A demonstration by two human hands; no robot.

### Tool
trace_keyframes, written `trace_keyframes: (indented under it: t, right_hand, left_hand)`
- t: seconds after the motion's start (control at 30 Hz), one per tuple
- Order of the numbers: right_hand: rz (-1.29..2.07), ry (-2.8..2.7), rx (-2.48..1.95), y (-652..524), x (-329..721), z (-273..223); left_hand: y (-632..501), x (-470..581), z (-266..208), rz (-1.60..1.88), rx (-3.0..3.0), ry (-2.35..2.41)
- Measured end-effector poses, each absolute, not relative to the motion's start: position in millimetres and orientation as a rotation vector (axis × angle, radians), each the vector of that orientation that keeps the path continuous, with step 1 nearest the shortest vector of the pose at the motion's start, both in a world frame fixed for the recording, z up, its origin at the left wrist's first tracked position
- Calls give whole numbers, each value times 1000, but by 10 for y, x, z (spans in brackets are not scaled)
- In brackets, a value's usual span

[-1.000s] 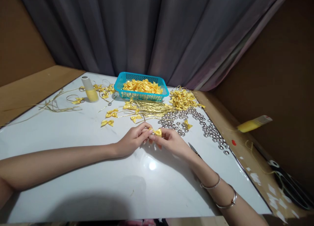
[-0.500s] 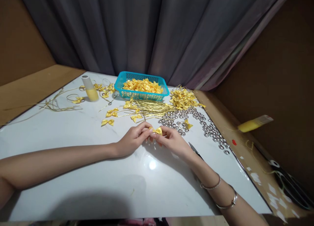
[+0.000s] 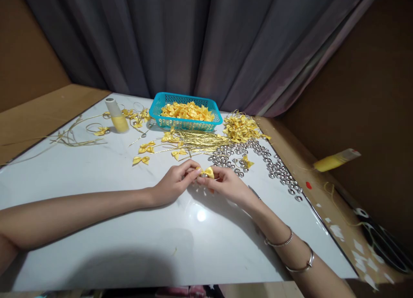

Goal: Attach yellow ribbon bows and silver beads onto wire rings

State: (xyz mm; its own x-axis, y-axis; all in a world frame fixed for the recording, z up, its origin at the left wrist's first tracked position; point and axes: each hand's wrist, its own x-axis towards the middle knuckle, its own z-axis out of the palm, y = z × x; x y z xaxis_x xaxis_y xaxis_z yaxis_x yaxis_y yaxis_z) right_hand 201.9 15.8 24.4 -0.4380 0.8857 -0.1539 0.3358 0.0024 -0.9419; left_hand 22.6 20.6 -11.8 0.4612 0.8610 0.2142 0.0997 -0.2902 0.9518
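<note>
Over the white counter (image 3: pixel 109 233), a yellow bow (image 3: pixel 208 172) is held between the left hand (image 3: pixel 177 181) and the right hand (image 3: pixel 228 186), the grip of each being closed on it, while silver pieces (image 3: pixel 220 156) are strewn just beyond and yellow ribbon pieces (image 3: pixel 187 112) are heaped in a blue basket (image 3: pixel 193 125).

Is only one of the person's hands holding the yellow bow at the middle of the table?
No, the left hand and the right hand both have their fingers on the yellow bow.
</note>
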Motion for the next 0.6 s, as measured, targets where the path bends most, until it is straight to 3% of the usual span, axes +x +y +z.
trace_keyframes:
  t: [0.5,0.6]
  right_hand:
    - [1521,-1975,-1198,249,2183,235]
    - [1401,-2129,-1191,290,2253,229]
  left_hand:
    - [197,236,-118,899,1738,841]
    - [199,234,-109,896,1744,851]
